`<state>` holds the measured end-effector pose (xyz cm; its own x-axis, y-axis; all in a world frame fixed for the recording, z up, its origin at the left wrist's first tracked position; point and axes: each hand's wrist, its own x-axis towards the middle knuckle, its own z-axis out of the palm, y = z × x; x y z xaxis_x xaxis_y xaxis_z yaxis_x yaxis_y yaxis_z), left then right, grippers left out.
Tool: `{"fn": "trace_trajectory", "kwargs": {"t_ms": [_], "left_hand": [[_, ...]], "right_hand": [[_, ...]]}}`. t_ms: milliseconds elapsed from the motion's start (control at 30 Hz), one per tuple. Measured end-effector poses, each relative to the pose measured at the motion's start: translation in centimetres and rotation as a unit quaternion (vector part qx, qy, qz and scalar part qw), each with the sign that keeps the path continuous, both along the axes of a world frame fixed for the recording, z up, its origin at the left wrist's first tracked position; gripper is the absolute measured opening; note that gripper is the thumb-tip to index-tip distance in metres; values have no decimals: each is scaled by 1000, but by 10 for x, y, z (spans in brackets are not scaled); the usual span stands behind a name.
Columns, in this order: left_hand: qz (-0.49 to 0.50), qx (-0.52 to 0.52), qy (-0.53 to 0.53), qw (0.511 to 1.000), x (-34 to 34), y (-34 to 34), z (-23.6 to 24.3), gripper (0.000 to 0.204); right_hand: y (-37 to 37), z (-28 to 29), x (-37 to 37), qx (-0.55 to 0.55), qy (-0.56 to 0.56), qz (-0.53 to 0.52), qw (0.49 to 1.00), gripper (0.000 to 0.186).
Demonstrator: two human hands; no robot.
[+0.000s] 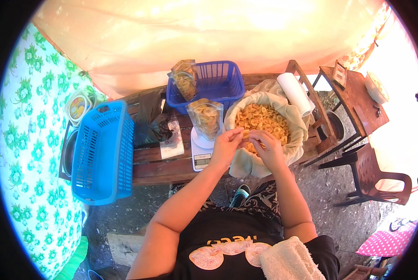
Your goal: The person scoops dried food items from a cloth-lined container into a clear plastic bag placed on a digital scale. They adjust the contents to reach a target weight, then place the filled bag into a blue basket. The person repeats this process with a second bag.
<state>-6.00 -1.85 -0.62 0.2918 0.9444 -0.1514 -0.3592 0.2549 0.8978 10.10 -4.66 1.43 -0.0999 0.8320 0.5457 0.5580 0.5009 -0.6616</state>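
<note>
Yellow chip (245, 134) between left hand (227, 145) and right hand (268, 148), partly hidden.

Bright — glare above, dark corners

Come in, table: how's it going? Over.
Left fingers and right fingers pinching thin golden chip, over cream cloth heaped with golden chips. Clear plastic chip pouch stands on white digital scale, close by. Nothing visible in the way.
</note>
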Motion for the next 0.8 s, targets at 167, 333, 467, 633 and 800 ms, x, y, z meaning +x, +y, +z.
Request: {"fn": "trace_trajectory", "kwargs": {"t_ms": [167,333,467,633,800], "left_hand": [[18,44,32,998,5,0,-1,30],[24,65,35,997,6,1,3,29],[18,86,67,994,7,-1,5,27],[1,141,112,984,5,1,7,26],[3,210,177,961,7,0,6,25]], "right_hand": [[-2,-2,-4,25,-75,-26,997,17],[1,0,0,-9,-35,-14,999,13],[3,3,12,-57,-46,9,997,13],[1,7,16,-62,-52,14,997,13],[-1,15,13,-57,-72,-11,996,12]]}}
